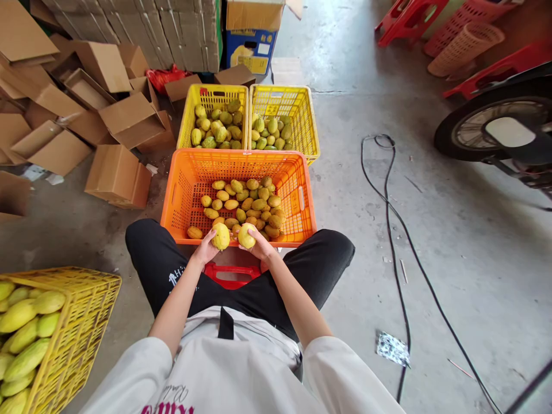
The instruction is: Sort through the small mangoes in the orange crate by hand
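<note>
My left hand [206, 249] is closed around a yellow melon-like fruit [221, 236], and my right hand [261, 246] grips a second, smoother yellow fruit [246, 236]. Both are held side by side, a little apart, over the near rim of an orange plastic crate [176, 215]. Inside that crate lie many small yellow-brown fruits [231, 204], mostly toward the middle and right. Behind it stand two yellow crates, the left one [184, 123] and the right one [311, 121], each part filled with greenish-yellow fruits [219, 133].
Cardboard boxes [114, 172] lie piled at the left. A yellow crate of larger yellow fruits [92, 322] stands at lower left. A black cable [390, 230] runs over the floor at right, near a motorcycle wheel [466, 123]. A red stool [228, 282] shows between my legs.
</note>
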`<state>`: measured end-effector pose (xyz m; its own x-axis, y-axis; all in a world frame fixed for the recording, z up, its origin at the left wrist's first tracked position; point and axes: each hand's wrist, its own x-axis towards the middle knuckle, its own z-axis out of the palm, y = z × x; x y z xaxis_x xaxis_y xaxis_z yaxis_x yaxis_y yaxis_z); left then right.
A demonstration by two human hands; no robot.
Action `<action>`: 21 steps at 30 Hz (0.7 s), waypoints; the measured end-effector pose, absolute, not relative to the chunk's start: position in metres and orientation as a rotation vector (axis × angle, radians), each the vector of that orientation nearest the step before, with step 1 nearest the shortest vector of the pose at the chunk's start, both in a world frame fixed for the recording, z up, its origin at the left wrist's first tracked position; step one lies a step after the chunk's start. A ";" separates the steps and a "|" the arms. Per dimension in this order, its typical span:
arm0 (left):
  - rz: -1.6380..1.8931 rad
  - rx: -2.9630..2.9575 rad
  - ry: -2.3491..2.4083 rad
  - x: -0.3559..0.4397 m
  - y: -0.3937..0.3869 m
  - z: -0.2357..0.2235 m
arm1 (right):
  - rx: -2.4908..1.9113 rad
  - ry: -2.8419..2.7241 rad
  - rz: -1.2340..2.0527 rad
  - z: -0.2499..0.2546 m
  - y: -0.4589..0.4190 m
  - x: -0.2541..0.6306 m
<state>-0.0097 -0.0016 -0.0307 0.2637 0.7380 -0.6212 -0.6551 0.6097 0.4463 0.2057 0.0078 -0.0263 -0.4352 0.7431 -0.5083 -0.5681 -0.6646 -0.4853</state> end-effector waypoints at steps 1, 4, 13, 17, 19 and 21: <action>0.947 0.120 0.895 -0.010 -0.002 -0.031 | -0.912 -0.320 2.126 -0.025 0.008 0.205; 0.933 0.126 0.900 -0.010 -0.002 -0.032 | -0.896 -0.348 2.131 -0.021 0.008 0.204; 0.956 0.030 0.921 -0.010 0.000 -0.027 | -0.806 -0.258 2.121 -0.019 0.012 0.205; 0.934 0.058 0.904 -0.009 0.000 -0.026 | -0.790 -0.246 2.104 -0.020 0.012 0.204; 0.926 0.056 0.908 -0.009 0.000 -0.026 | -0.801 -0.258 2.090 -0.020 0.011 0.203; 0.929 0.039 0.913 -0.009 0.001 -0.025 | -0.828 -0.255 2.081 -0.021 0.010 0.202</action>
